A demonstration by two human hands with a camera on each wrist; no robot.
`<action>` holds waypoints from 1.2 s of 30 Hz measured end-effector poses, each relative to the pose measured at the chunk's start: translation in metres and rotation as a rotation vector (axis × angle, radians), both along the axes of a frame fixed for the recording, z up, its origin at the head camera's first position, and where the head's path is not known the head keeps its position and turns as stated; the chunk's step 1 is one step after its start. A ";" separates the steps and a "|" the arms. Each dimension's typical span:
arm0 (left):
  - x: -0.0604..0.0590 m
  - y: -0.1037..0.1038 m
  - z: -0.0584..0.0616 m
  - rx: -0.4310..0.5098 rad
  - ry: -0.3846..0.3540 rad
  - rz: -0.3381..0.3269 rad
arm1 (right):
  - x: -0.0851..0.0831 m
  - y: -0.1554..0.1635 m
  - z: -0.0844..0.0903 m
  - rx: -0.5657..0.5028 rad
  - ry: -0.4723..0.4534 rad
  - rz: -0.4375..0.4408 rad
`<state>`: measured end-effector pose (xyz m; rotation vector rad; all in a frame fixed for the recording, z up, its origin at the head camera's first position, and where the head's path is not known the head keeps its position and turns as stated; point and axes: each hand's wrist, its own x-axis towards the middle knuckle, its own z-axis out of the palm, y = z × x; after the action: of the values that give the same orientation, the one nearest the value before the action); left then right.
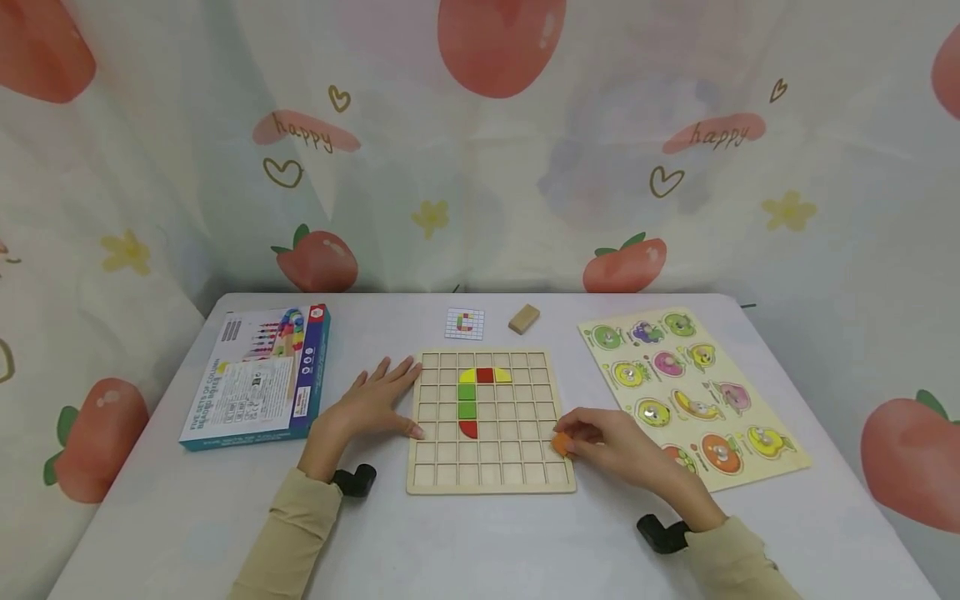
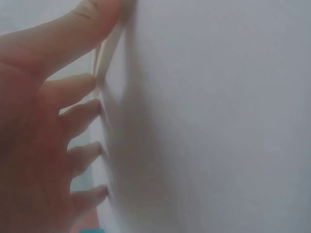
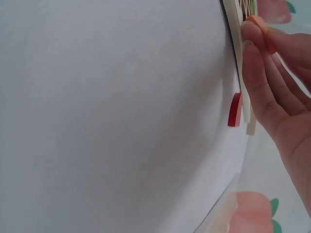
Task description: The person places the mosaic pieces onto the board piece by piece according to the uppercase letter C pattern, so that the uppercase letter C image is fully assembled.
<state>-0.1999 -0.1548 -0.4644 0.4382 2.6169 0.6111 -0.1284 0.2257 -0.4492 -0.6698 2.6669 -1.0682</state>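
Between thumb and fingers, my right hand [image 1: 611, 442] pinches an orange wooden piece [image 1: 561, 444] over the right edge of the grid board [image 1: 491, 483]. My left hand [image 1: 371, 404] lies with fingers spread, thumb and fingertips at the board's left edge. Set in the grid's cells are a red square [image 1: 485, 376], yellow rounded pieces [image 1: 502, 377] on both sides of it, two green squares [image 1: 467, 409] below the left one, and a red quarter-round [image 1: 468, 429] under those. In the right wrist view a small red piece [image 3: 235, 110] is beside the board; the hand hides it in the head view.
Behind the board lie a small pattern card [image 1: 465, 323] and a plain wooden block [image 1: 524, 318]. A flat boxed set [image 1: 255, 379] is at the left. To the right, close by my right hand, lies a fruit puzzle board [image 1: 701, 400]. A printed curtain [image 1: 480, 192] hangs behind the table.
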 end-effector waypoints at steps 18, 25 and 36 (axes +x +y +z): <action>0.003 0.000 0.002 0.015 0.011 -0.006 | -0.019 -0.044 -0.005 -0.083 -0.064 -0.005; 0.003 -0.002 0.000 0.028 0.028 -0.007 | -0.025 -0.062 -0.005 -0.018 -0.051 -0.006; 0.001 -0.003 -0.001 0.040 0.016 -0.003 | -0.031 -0.085 -0.005 0.037 -0.060 -0.012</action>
<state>-0.1988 -0.1573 -0.4653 0.4609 2.6225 0.6632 -0.1590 0.1405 -0.4539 -0.6059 2.6358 -1.0226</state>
